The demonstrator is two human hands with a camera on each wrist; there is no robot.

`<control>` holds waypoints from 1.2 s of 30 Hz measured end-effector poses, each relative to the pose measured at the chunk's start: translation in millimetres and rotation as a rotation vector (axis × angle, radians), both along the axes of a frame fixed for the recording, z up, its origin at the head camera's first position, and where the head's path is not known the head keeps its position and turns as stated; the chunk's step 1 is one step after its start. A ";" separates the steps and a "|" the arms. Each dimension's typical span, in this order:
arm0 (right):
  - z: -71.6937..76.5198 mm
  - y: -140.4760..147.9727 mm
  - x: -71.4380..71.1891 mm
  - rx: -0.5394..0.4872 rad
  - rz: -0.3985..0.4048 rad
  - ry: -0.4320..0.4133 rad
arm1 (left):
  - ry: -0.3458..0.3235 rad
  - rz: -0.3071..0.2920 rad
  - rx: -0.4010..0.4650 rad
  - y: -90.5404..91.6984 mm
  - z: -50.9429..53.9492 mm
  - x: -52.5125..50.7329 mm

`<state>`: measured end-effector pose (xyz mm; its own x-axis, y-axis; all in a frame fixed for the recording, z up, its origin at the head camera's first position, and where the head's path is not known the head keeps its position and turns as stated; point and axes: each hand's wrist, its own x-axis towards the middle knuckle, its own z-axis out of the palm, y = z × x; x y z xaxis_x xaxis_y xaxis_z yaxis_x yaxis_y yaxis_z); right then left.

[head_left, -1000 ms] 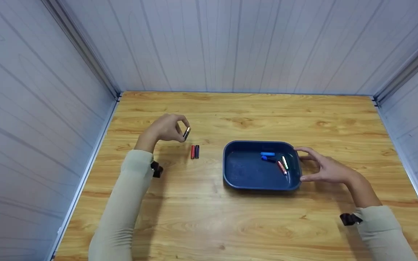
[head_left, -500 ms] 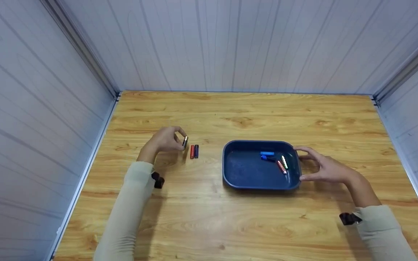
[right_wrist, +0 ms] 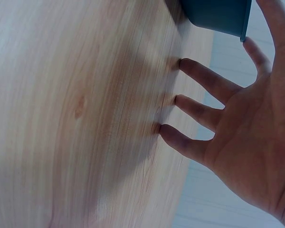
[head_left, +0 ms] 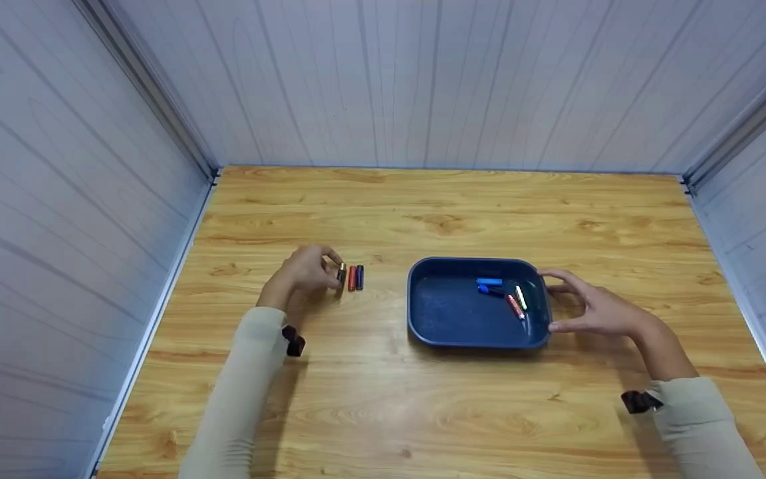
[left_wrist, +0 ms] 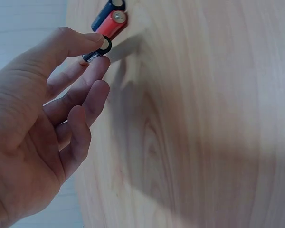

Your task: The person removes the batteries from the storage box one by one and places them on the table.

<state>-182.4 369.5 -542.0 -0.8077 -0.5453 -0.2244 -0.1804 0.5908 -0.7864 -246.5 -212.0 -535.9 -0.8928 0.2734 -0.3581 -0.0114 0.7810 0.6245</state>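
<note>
My left hand (head_left: 306, 268) pinches a black battery (head_left: 341, 275) with a gold end between thumb and fingertips, just left of a red battery (head_left: 352, 278) and a dark blue battery (head_left: 360, 277) lying side by side on the table. In the left wrist view the black battery (left_wrist: 97, 49) has its round end showing, beside the red battery (left_wrist: 112, 24). My right hand (head_left: 599, 311) has its fingers spread, with index finger and thumb touching the right end of a blue tray (head_left: 416, 299). In the right wrist view, several fingertips (right_wrist: 184, 64) of it rest on the table.
Inside the tray, toward its right, lie a light blue battery (head_left: 489, 282), a dark battery with a blue end (head_left: 491, 291), a red battery (head_left: 516, 307) and a silvery-green battery (head_left: 521, 297). White panel walls (head_left: 396, 80) border the wooden table (head_left: 383, 412).
My left hand has moved down toward the front, bringing the black battery beside the red one. My right hand and the tray stay where they were.
</note>
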 end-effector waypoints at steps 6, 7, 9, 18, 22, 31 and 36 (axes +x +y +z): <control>0.3 -1.0 -0.1 0.006 -0.006 -0.009 | -0.011 0.001 0.008 0.9 -6.3 3.3; 0.3 -1.1 -0.2 0.007 -0.007 -0.010 | -0.013 0.002 0.012 1.2 -6.9 3.5; 0.2 -1.2 -0.4 0.010 -0.010 -0.012 | -0.018 0.004 0.016 1.8 -7.7 3.5; 0.9 -0.6 -0.3 0.016 -0.019 -0.021 | -0.042 -0.003 0.101 -10.4 -32.9 -10.9; 1.1 -0.6 -0.7 0.018 -0.012 -0.004 | -0.040 -0.011 0.105 -10.3 -32.0 -10.9; 0.2 0.0 -0.9 0.009 -0.003 0.011 | -0.039 -0.017 0.068 1.0 -10.4 0.5; -0.2 0.3 -0.4 0.011 -0.003 0.003 | -0.059 -0.018 0.070 1.5 -10.3 0.3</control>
<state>-182.8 369.8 -542.2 -0.8096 -0.5407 -0.2283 -0.1810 0.6000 -0.7793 -246.2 -210.5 -546.2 -0.8656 0.3152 -0.3891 -0.0362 0.7356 0.6765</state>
